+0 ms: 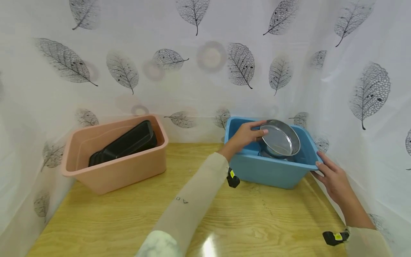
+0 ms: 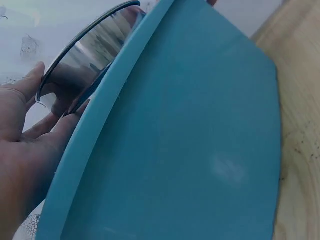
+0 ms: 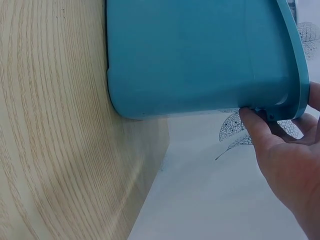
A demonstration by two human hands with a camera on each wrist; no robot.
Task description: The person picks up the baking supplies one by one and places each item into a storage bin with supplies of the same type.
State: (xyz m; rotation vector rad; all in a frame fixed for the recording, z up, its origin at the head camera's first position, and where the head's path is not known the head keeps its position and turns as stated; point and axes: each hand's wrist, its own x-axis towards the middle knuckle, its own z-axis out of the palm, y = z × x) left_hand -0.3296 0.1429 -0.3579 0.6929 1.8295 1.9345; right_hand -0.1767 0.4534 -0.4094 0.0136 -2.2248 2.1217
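Observation:
A round silver cake pan [image 1: 278, 137] is tilted up at the mouth of the blue plastic bin [image 1: 263, 171]. My left hand [image 1: 245, 136] pinches the pan's left rim, with the thumb on the near side. In the left wrist view the shiny pan [image 2: 92, 57] shows behind the bin's rim, partly hidden by it. My right hand [image 1: 334, 178] grips the bin's right end at the rim. From the right wrist view, its thumb [image 3: 257, 127] lies under the rim of the bin [image 3: 200, 55]. What lies beneath the pan is mostly hidden.
A pink plastic bin [image 1: 128, 167] stands at the left of the wooden table [image 1: 244, 217], with black rectangular pans [image 1: 128, 142] leaning inside it. White leaf-patterned sheeting [image 1: 199, 89] encloses the back and both sides.

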